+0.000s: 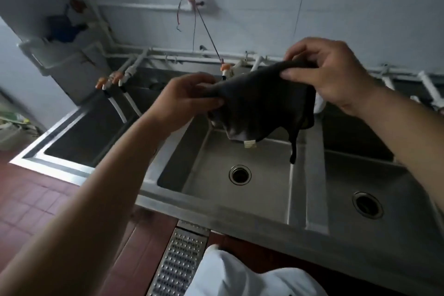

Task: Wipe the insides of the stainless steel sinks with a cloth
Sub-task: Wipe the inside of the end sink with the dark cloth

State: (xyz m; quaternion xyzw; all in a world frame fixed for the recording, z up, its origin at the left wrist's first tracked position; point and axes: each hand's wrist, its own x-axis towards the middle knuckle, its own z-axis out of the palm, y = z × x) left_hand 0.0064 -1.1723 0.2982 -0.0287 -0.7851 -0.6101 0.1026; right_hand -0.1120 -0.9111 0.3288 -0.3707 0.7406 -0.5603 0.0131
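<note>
A dark grey cloth (262, 101) with a small white tag hangs spread in the air above the middle sink (206, 161). My left hand (185, 98) pinches its left corner and my right hand (329, 74) pinches its upper right edge. A narrow strip of the cloth dangles down over the divider between the middle sink and the right sink (394, 182). Both of those basins are bare steel with round drain holes. A third basin, the left sink (89, 132), lies dark at the far left.
White pipes and taps with orange handles (113, 79) run along the tiled wall behind the sinks. A plastic bin (64, 55) stands at the back left. A perforated metal floor drain (180, 262) crosses the red floor tiles below the sink's front edge.
</note>
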